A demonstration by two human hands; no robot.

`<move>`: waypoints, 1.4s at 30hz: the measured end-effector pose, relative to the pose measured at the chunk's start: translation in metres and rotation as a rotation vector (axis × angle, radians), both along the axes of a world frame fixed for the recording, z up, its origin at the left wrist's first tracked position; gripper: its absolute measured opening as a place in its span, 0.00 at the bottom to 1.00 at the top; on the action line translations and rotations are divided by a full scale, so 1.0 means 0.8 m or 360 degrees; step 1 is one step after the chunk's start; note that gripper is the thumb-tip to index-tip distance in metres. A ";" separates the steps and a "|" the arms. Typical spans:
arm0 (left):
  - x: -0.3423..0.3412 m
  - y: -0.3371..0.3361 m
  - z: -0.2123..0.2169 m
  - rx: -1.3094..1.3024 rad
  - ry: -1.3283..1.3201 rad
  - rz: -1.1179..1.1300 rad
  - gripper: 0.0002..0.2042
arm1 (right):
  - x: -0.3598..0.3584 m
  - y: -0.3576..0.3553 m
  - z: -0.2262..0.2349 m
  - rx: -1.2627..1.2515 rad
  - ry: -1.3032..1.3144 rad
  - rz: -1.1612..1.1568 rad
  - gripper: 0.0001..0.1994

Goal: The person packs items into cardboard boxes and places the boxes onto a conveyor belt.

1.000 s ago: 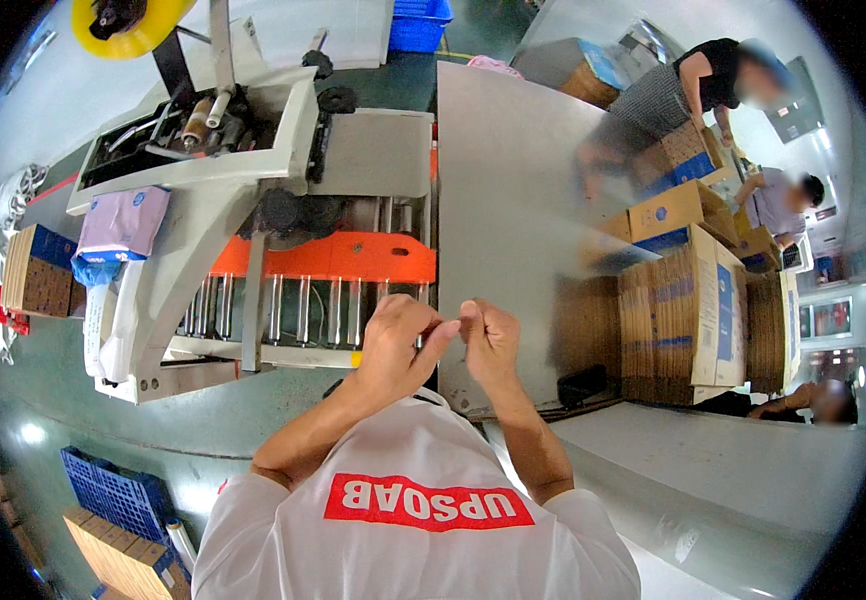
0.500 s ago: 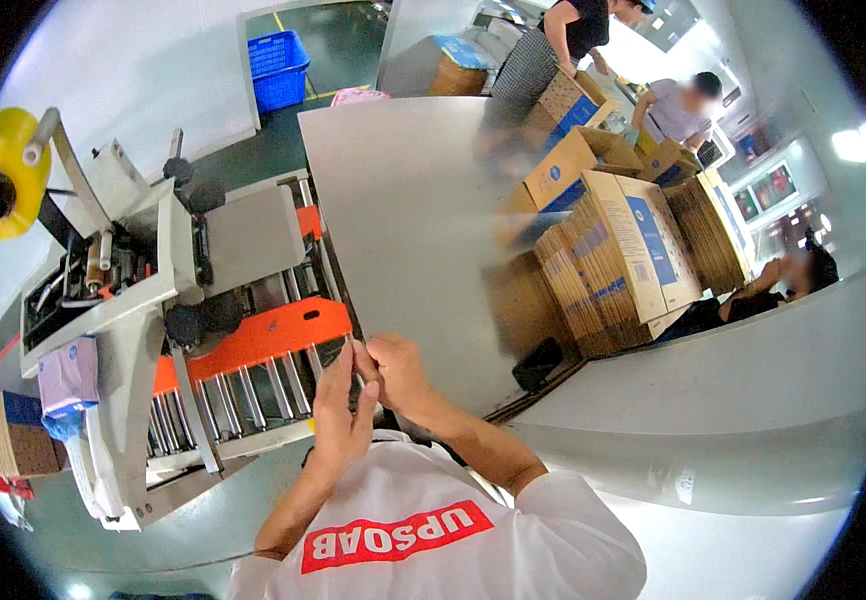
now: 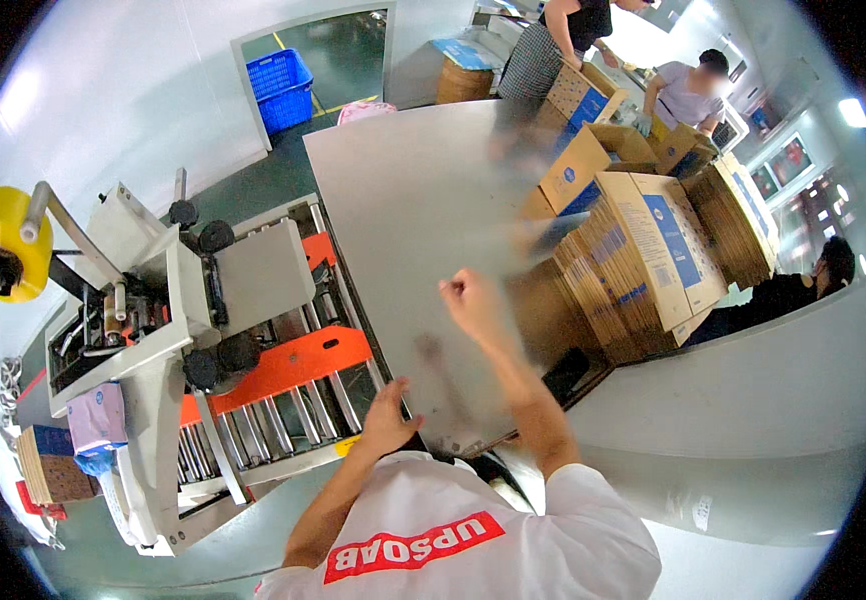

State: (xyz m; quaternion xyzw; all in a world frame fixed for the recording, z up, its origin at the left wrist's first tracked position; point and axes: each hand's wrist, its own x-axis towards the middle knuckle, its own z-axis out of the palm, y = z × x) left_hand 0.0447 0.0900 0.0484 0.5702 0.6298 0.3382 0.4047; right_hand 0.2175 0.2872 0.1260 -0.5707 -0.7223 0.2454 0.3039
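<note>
My right hand (image 3: 477, 308) is raised over the steel tabletop (image 3: 393, 210), its fingers curled closed. Whatever may be inside it, I cannot make out. At the left edge of the tabletop, beside the roller conveyor, my left hand (image 3: 390, 422) is open with its thumb apart, and no object shows in it. An orange guide plate (image 3: 303, 360) lies across the metal rollers (image 3: 288, 415) just left of that hand. On the right of the table, flattened cardboard boxes (image 3: 618, 285) stand stacked, next to a dark phone-like object (image 3: 565, 372).
A sealing machine (image 3: 168, 300) with a yellow tape roll (image 3: 11, 243) stands at left. Open cartons (image 3: 593, 165) sit at the far right, where a person (image 3: 553, 45) and another person (image 3: 681, 95) handle boxes. A blue crate (image 3: 280, 90) is beyond the doorway.
My hands have come apart. The right one has moved up and right over the tabletop, and the left has dropped to its edge. The whole view has shifted slightly.
</note>
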 end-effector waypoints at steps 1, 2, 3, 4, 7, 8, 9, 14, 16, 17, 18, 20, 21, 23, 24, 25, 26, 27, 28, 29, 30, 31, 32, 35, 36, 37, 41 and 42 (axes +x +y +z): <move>0.004 0.003 -0.041 0.0092 0.0168 -0.0230 0.28 | 0.010 0.021 0.005 0.0010 0.0008 0.0006 0.16; 0.011 0.008 -0.070 0.0187 0.0333 -0.0479 0.38 | 0.025 0.044 0.003 0.0027 -0.0086 -0.0067 0.15; 0.021 0.016 -0.083 0.0203 0.0330 -0.0507 0.38 | 0.044 0.069 -0.001 0.0041 -0.0186 -0.0156 0.14; 0.032 0.026 -0.092 0.0131 0.0422 -0.0591 0.40 | 0.066 0.096 -0.003 0.0056 -0.0193 -0.0195 0.14; 0.053 0.046 -0.131 0.0101 0.0612 -0.0720 0.45 | 0.108 0.177 0.016 0.0450 -0.0646 -0.0187 0.16; 0.059 0.052 -0.138 -0.0013 0.0773 -0.0774 0.46 | 0.117 0.205 0.034 0.0419 -0.0793 -0.0230 0.16; 0.063 0.059 -0.144 -0.0129 0.0930 -0.0824 0.47 | 0.126 0.233 0.049 0.0384 -0.0945 -0.0271 0.17; 0.063 0.071 -0.143 -0.0303 0.1046 -0.1074 0.58 | 0.202 0.357 0.094 0.0361 -0.1405 -0.0588 0.16; 0.072 0.084 -0.124 -0.0425 0.1078 -0.1131 0.60 | 0.251 0.400 0.096 0.0411 -0.1501 -0.0696 0.14; 0.072 0.089 -0.119 -0.0565 0.1100 -0.1176 0.62 | 0.265 0.420 0.097 0.0429 -0.1516 -0.0732 0.14; 0.070 0.091 -0.123 -0.0587 0.1108 -0.1202 0.65 | 0.273 0.440 0.096 0.0378 -0.1495 -0.0783 0.13; 0.071 0.087 -0.135 -0.0543 0.1140 -0.1211 0.66 | 0.323 0.473 0.088 0.0397 -0.1543 -0.0881 0.13; 0.073 0.089 -0.140 -0.0495 0.1168 -0.1235 0.67 | 0.351 0.486 0.079 0.0474 -0.1610 -0.0909 0.14; 0.066 0.090 -0.139 -0.0615 0.1166 -0.1196 0.66 | 0.324 0.511 0.072 0.0132 -0.1570 -0.0833 0.15; 0.069 0.096 -0.135 -0.0652 0.1144 -0.1280 0.65 | 0.343 0.515 0.068 0.0085 -0.1518 -0.0856 0.14; 0.073 0.102 -0.132 -0.0620 0.1138 -0.1259 0.65 | 0.367 0.518 0.063 0.0033 -0.1473 -0.0892 0.14; 0.073 0.105 -0.128 -0.0646 0.1127 -0.1298 0.63 | 0.372 0.523 0.057 0.0056 -0.1317 -0.0917 0.12; 0.070 0.104 -0.123 -0.0684 0.1121 -0.1335 0.62 | 0.367 0.528 0.048 0.0067 -0.1151 -0.0932 0.10; 0.067 0.101 -0.121 -0.0658 0.0995 -0.1274 0.61 | 0.351 0.534 0.042 0.0077 -0.1141 -0.0896 0.10; 0.064 0.096 -0.130 -0.0673 0.0993 -0.1240 0.61 | 0.335 0.538 0.037 0.0069 -0.1179 -0.0877 0.09; 0.065 0.092 -0.140 -0.0644 0.0991 -0.1209 0.62 | 0.325 0.539 0.041 0.0071 -0.1232 -0.0866 0.08; 0.068 0.094 -0.144 -0.0594 0.0987 -0.1196 0.63 | 0.329 0.538 0.043 0.0096 -0.1244 -0.0867 0.08; 0.072 0.096 -0.147 -0.0572 0.0975 -0.1185 0.63 | 0.331 0.537 0.043 0.0135 -0.1274 -0.0845 0.09; 0.069 0.101 -0.136 -0.0602 0.1042 -0.1239 0.65 | 0.312 0.533 0.050 0.0060 -0.1280 -0.0734 0.08; 0.067 0.096 -0.138 -0.0616 0.0979 -0.1229 0.66 | 0.299 0.528 0.052 0.0088 -0.1270 -0.0649 0.08; 0.065 0.092 -0.140 -0.0628 0.0916 -0.1215 0.67 | 0.285 0.523 0.055 0.0119 -0.1259 -0.0561 0.08; 0.077 0.086 -0.165 -0.0431 0.0957 -0.1171 0.68 | 0.254 0.450 0.061 0.0134 -0.1203 -0.0303 0.09; 0.076 0.085 -0.166 -0.0365 0.0941 -0.1172 0.69 | 0.247 0.423 0.060 0.0225 -0.1149 -0.0217 0.09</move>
